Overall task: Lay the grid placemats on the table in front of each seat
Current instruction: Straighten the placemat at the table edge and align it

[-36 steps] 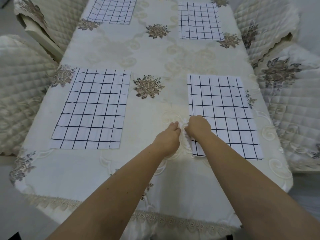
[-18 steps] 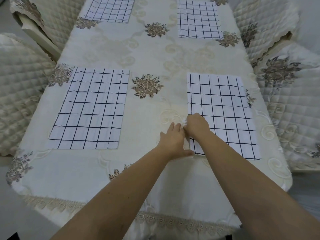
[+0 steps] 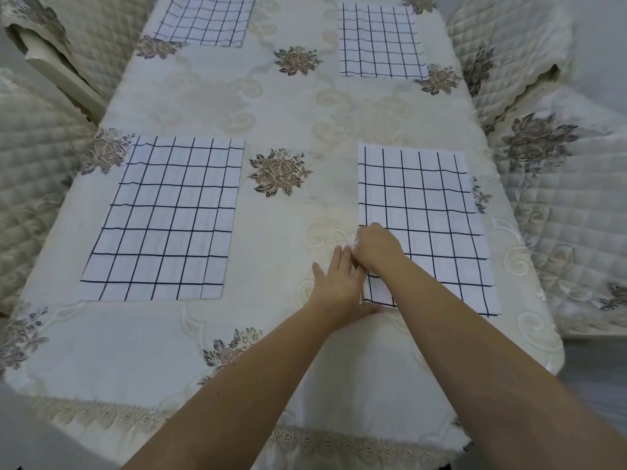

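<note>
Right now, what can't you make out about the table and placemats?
Far left placemat: far end cut off by the top edge, head view.
Near right placemat: left edge partly hidden by the right hand.
That hand's fingers curl under; what they pinch is hidden.

4 grid placemats (image 3: 163,215) lie flat.

Counter (image 3: 298,117) fully covered by cream tablecloth (image 3: 353,385), embroidered flowers, lace hem at near edge. Four grid placemats flat on cloth, well apart: near-left placemat (image 3: 166,218), near-right placemat (image 3: 437,212), far-left placemat (image 3: 207,18) partly cut off by the frame's top edge, far-right placemat (image 3: 380,42). Left hand (image 3: 336,286) flat on cloth, just beside near-right placemat's left edge. Right hand (image 3: 376,249) curled, pinching that edge.
</note>
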{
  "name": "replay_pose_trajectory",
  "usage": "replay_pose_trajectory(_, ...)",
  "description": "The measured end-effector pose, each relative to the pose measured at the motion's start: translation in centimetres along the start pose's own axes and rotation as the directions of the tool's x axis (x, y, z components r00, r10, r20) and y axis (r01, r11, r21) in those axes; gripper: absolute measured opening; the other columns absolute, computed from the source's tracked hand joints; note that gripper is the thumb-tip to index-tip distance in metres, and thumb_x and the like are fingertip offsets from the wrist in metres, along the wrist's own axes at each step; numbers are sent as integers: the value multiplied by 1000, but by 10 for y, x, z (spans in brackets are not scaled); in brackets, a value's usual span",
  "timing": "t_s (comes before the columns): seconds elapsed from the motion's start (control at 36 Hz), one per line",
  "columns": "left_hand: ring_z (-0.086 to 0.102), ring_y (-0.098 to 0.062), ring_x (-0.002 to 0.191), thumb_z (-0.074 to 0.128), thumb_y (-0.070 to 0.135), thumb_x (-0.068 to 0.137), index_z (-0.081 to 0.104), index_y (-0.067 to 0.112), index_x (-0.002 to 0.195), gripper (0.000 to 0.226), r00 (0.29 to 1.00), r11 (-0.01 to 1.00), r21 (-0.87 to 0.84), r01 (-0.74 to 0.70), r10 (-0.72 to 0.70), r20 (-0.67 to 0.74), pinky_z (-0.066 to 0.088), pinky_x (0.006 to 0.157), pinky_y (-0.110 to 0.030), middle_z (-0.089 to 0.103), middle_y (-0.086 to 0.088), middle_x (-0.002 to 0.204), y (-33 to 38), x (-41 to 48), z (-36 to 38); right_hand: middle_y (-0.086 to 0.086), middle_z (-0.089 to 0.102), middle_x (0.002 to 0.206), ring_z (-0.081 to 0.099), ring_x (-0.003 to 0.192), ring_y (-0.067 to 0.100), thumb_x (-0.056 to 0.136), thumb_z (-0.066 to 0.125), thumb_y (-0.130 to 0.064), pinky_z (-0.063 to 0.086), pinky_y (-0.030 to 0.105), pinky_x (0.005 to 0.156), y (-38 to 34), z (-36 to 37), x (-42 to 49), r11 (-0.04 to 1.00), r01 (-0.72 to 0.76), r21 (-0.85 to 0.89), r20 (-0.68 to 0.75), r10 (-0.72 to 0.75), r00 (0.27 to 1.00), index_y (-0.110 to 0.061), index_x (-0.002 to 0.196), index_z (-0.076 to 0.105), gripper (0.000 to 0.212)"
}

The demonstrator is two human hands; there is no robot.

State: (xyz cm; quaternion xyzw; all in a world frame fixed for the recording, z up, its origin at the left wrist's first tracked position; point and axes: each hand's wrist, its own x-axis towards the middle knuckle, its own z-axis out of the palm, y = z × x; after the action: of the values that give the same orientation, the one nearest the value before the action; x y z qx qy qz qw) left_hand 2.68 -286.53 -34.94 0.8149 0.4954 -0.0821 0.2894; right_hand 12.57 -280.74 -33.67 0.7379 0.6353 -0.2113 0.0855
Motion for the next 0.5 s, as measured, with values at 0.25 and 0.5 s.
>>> replay_pose_trajectory(0.25,-11,-38,144,47,60,85,7,4,149,94,1000,991,132,26,-27,6,11,106,-68,-9,-25,155,3,6,10,14,51,113,55,92,26,92,48,-19,37,29,68,2,0,1,999,30,-15,1,-30,1000,-3,107,55,24)
replay_pose_trajectory(0.5,40,-36,133,54,83,59,53,8,132,104,991,944,320,79,-40,-129,45,86,-62,44,-24,141,4,11,13,14,51,114,56,99,28,93,46,-22,39,29,70,3,-2,1,999,48,-13,11,-48,999,-3,109,55,26)
